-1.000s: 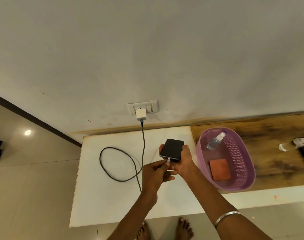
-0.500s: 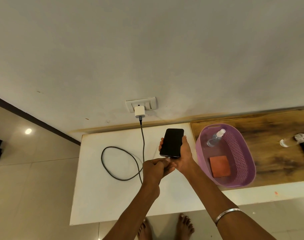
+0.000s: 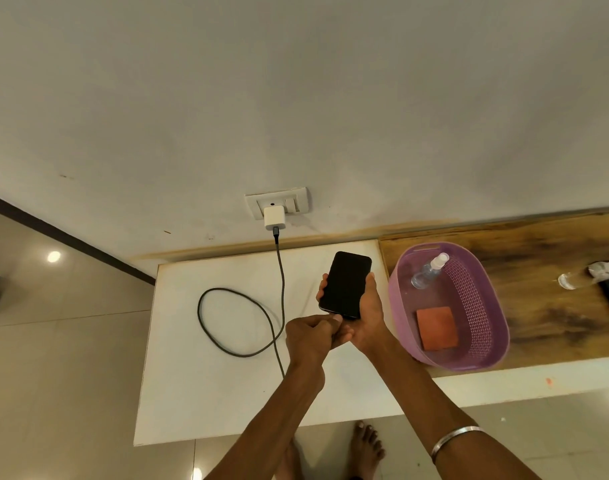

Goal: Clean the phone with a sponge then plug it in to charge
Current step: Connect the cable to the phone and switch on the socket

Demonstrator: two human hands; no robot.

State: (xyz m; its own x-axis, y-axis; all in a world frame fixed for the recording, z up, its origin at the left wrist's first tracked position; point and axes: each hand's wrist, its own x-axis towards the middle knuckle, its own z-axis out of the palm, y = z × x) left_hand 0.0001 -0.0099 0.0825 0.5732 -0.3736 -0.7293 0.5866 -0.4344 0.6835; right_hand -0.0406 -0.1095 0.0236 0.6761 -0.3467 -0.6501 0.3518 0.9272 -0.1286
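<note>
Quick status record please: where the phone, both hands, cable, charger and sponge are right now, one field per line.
phone: black slab phone, screen dark, held above the white table
right hand: right hand grips the phone from below
left hand: left hand pinches at the phone's bottom edge; the plug is hidden
cable: dark charging cable looped on the table, runs up to the charger
charger: white cube charger sits in the wall socket
sponge: orange rectangular sponge lies in the purple plastic basket

White table (image 3: 199, 393) bears looped cable (image 3: 227, 320); wooden board (image 3: 556, 306) carries purple basket (image 3: 490, 341).
</note>
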